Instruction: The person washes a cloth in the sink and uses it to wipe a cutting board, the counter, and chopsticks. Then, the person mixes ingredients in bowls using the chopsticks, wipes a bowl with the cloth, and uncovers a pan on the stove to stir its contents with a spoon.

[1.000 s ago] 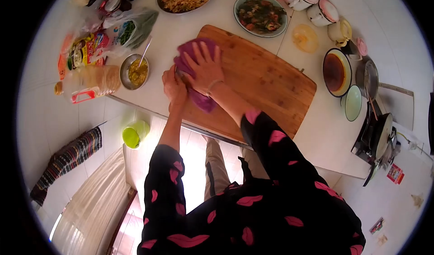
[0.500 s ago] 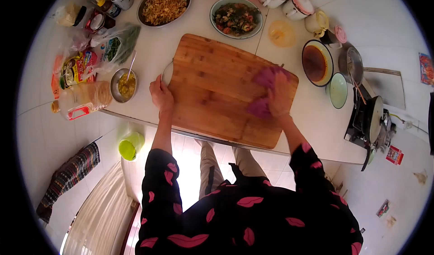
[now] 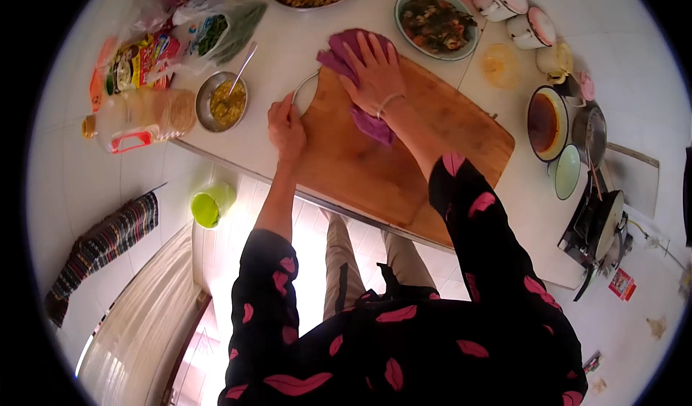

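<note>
A large wooden cutting board [image 3: 432, 132] lies on the counter in front of me, with a metal loop handle [image 3: 305, 87] at its left end. My left hand [image 3: 287, 128] is closed at that end, its fingers around the handle's lower part and the board's edge. On the board's far left corner, my right hand [image 3: 376, 78] presses flat on a purple cloth [image 3: 375, 126], fingers spread. Part of the cloth is hidden under the palm.
Left of the board are a metal bowl with a spoon [image 3: 204, 110], an oil bottle [image 3: 137, 118] and plastic bags [image 3: 231, 31]. Two filled dishes, a steel one [image 3: 317, 6] and a green-rimmed one [image 3: 437, 56], stand behind. Enamel bowls [image 3: 533, 121] and a stove [image 3: 582, 222] are right.
My right hand has wiped the cloth from the board's right end across to its far left corner. My left hand stays at the handle. The view has shifted.
</note>
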Demonstrator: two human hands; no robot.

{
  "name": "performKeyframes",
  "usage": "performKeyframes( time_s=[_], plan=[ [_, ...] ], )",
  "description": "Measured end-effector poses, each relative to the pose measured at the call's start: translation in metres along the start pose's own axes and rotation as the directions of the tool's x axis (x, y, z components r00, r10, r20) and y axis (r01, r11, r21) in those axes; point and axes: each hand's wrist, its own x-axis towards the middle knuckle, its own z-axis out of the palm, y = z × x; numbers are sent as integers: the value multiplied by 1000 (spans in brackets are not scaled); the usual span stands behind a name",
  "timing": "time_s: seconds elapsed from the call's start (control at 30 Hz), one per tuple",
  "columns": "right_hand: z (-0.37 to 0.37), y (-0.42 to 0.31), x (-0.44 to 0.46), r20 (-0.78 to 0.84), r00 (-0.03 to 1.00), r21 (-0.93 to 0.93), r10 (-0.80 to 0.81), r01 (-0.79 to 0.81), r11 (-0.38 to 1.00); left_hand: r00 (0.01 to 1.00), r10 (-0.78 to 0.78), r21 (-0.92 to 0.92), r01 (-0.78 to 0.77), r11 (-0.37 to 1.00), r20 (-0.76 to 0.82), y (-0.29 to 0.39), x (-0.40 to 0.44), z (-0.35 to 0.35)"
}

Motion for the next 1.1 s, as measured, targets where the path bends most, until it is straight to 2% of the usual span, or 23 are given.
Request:
performKeyframes(
  time_s=[0.07,0.1,0.13,0.23,0.33,0.43,0.5,0.6,0.63,0.73,0.77,0.8,0.87,0.9,0.93,1.03,1.1],
  plan=[
    [2,-13,2,8,999,-24,-49,49,999,1000,23,-59,-23,998,-12,-2,1,0],
    [2,-21,-2,23,997,-33,-74,75,997,994,-98,-84,101,991,44,7,2,-5],
    [1,-29,-4,33,995,-45,-98,100,994,990,-116,-126,125,984,77,9,3,-11],
    [-6,-59,-41,78,985,91,-151,144,985,971,-152,-277,200,940,186,-7,11,-12],
    [-16,-94,-78,142,974,157,-179,156,975,888,-275,-379,414,827,369,-9,23,-22],
    [-22,-127,-106,228,943,178,-241,203,963,790,-397,-321,570,756,467,-5,30,-30],
    [-25,-145,-123,257,916,210,-309,259,943,827,-377,-302,518,801,418,2,29,-30],
    [-26,-148,-143,170,918,321,-358,292,901,881,-298,-272,408,871,368,-5,26,-25],
    [-27,-142,-149,191,910,292,-368,305,906,897,-263,-265,367,892,356,-11,25,-23],
    [-34,-112,-184,290,928,360,-236,123,925,926,-175,-317,286,904,334,-19,21,-20],
    [-39,-95,-200,315,938,315,-145,41,948,913,-197,-275,304,912,357,-20,21,-21],
    [-46,-75,-220,337,940,265,-52,-42,963,937,-136,-240,219,946,321,-13,18,-22],
    [-42,-30,-274,203,973,246,113,-162,956,968,2,-161,40,986,250,0,13,-24],
    [-48,-7,-298,247,951,225,187,-244,943,974,107,-131,-82,988,202,-3,10,-20],
    [-53,13,-317,289,922,202,259,-323,924,977,104,-99,-87,991,186,-3,9,-17],
    [-54,50,-347,106,877,59,469,-476,877,983,95,-25,-93,995,156,-4,5,-14],
    [-53,38,-318,24,838,76,545,-545,835,979,106,-25,-104,994,172,1,6,-16]
  ],
)
